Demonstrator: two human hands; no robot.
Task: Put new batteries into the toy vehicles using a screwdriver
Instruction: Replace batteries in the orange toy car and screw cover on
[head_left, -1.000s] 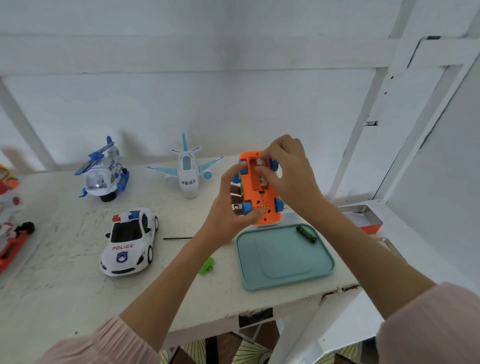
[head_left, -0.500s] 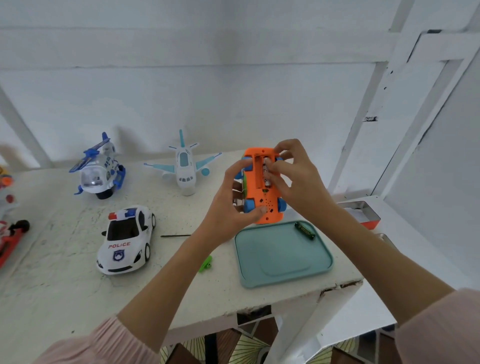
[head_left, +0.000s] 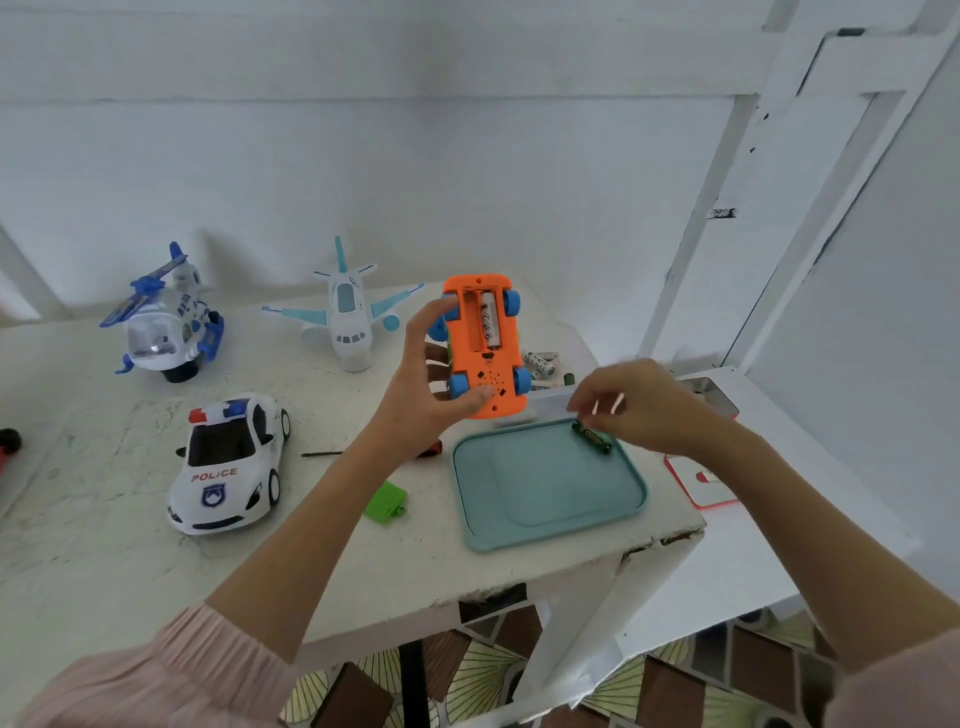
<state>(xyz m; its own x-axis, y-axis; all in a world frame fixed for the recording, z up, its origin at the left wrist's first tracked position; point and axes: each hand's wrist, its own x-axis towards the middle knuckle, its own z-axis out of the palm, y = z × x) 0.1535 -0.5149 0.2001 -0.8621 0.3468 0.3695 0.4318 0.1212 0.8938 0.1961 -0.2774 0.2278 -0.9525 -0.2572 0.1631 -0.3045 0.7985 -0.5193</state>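
Up above the white table (head_left: 78, 519), the left hand (head_left: 421, 395) gripped an orange toy car (head_left: 484, 345) belly-up, thumb on its near end by the speaker holes, fingers wrapped round the far side. Battery bay was uncovered w/ one white battery (head_left: 489, 326) seated in its right slot; left slot looked vacant. The right hand (head_left: 636, 402) was apart from the car, to its right & lower, over the far right corner of a teal tray (head_left: 545, 530), fingers loosely curled & blurred; whether they pinched anything, can't tell. A dark green battery (head_left: 592, 439) lay in the tray just under that hand. More white batteries (head_left: 543, 364) sat on the table behind the car. A green battery cover (head_left: 385, 500) lay by the left forearm, and a screwdriver (head_left: 332, 453) showed partly behind the wrist. Farther left stood a police car (head_left: 228, 467), a toy helicopter (head_left: 166, 322) & a toy airplane (head_left: 348, 317).
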